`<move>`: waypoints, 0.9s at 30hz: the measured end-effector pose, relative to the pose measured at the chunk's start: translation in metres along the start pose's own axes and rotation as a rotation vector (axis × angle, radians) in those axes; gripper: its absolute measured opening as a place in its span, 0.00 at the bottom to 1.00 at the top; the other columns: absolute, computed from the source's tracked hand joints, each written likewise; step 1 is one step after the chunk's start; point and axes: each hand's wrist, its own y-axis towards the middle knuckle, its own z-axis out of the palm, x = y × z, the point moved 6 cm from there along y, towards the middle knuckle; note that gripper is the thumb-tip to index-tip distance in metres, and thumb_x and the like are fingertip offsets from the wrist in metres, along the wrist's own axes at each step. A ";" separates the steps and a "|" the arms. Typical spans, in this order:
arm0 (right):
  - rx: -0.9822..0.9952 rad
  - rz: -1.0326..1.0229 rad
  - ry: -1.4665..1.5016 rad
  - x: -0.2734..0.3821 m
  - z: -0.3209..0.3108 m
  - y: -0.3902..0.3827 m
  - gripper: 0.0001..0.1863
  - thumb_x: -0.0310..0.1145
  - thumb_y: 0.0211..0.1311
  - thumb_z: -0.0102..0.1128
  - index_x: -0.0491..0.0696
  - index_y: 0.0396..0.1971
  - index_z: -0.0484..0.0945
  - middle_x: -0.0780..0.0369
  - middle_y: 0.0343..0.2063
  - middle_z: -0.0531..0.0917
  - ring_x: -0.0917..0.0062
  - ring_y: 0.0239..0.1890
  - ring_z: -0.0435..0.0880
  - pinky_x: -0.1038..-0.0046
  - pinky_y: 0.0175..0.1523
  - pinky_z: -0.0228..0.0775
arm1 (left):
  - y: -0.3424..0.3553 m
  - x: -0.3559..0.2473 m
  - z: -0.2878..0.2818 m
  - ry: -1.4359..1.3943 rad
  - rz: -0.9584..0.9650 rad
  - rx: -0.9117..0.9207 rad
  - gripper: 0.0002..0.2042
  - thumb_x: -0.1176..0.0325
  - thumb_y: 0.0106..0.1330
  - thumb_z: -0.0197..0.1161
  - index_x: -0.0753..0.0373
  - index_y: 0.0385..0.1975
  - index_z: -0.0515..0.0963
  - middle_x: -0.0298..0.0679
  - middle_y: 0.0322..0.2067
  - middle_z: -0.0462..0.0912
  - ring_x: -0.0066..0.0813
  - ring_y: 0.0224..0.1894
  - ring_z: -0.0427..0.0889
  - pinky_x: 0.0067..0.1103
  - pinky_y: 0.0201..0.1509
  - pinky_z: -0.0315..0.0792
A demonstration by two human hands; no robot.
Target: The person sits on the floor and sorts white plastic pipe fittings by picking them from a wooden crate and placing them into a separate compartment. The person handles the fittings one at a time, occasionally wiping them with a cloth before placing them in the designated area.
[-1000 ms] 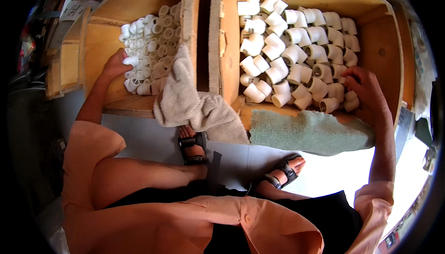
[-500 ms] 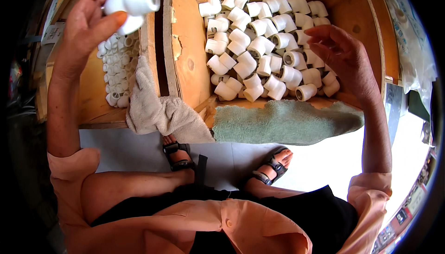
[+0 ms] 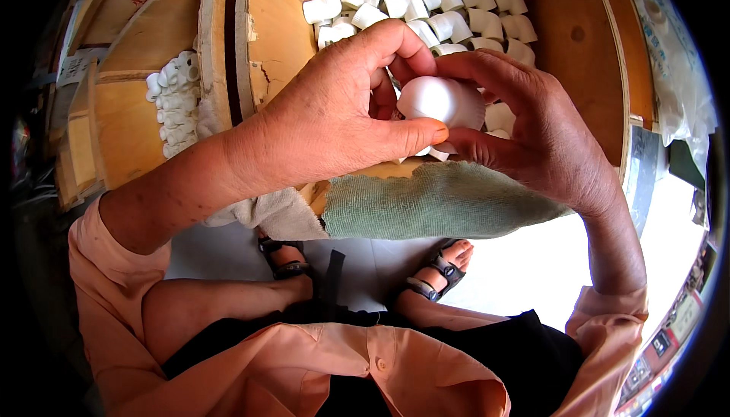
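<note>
Close up in front of me, my left hand (image 3: pixel 346 113) and my right hand (image 3: pixel 532 132) are both closed on a white plastic pipe fitting (image 3: pixel 441 101), thumbs at its lower side and fingers curled round its top. They hold it over the right wooden bin (image 3: pixel 580 3), which has rows of white elbow fittings (image 3: pixel 407 6), partly hidden behind my hands. Smaller white fittings (image 3: pixel 176 98) lie in the left wooden bin (image 3: pixel 133 52), partly behind my left forearm.
A green cloth (image 3: pixel 411 204) and a beige cloth (image 3: pixel 281 215) drape over the bins' front edges. My sandalled feet (image 3: pixel 445 272) are on the pale floor (image 3: pixel 380 253) below. A plastic bag (image 3: pixel 665 52) hangs at the far right.
My left hand has moved from the left bin, up and then rightward with a white fitting. My right hand has moved from the fittings to close on that piece.
</note>
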 end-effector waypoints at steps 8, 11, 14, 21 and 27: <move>0.203 0.367 -0.143 -0.074 -0.016 -0.032 0.21 0.28 0.44 0.71 0.46 0.42 0.78 0.58 0.36 0.84 0.71 0.40 0.84 0.71 0.45 0.76 | -0.003 0.017 0.001 0.098 0.003 0.026 0.22 0.78 0.61 0.59 0.62 0.56 0.65 0.35 0.42 0.74 0.15 0.37 0.73 0.16 0.44 0.70; 0.276 0.488 -0.149 -0.102 -0.012 -0.050 0.20 0.27 0.43 0.68 0.45 0.40 0.77 0.55 0.34 0.84 0.66 0.39 0.84 0.69 0.46 0.75 | -0.008 0.028 -0.001 0.104 -0.061 0.049 0.23 0.80 0.61 0.57 0.62 0.57 0.64 0.35 0.42 0.75 0.15 0.36 0.73 0.15 0.41 0.69; 0.351 0.551 -0.174 -0.120 -0.005 -0.066 0.19 0.27 0.43 0.65 0.45 0.41 0.76 0.53 0.35 0.83 0.61 0.42 0.82 0.65 0.49 0.72 | -0.009 0.037 -0.001 0.076 -0.091 0.057 0.23 0.81 0.61 0.56 0.62 0.57 0.64 0.35 0.41 0.75 0.15 0.35 0.72 0.15 0.41 0.69; 0.352 0.535 -0.327 -0.120 -0.005 -0.066 0.21 0.29 0.42 0.67 0.48 0.41 0.77 0.56 0.38 0.82 0.62 0.47 0.80 0.65 0.53 0.70 | -0.010 0.044 -0.002 0.064 -0.123 0.083 0.23 0.80 0.61 0.56 0.62 0.57 0.64 0.35 0.39 0.75 0.16 0.34 0.72 0.15 0.40 0.68; 0.360 0.605 -0.482 -0.116 -0.009 -0.063 0.22 0.29 0.41 0.68 0.49 0.42 0.78 0.57 0.40 0.82 0.65 0.47 0.80 0.65 0.53 0.71 | -0.009 0.046 0.000 0.083 -0.119 0.134 0.22 0.80 0.61 0.56 0.62 0.57 0.65 0.36 0.38 0.77 0.17 0.35 0.74 0.16 0.41 0.71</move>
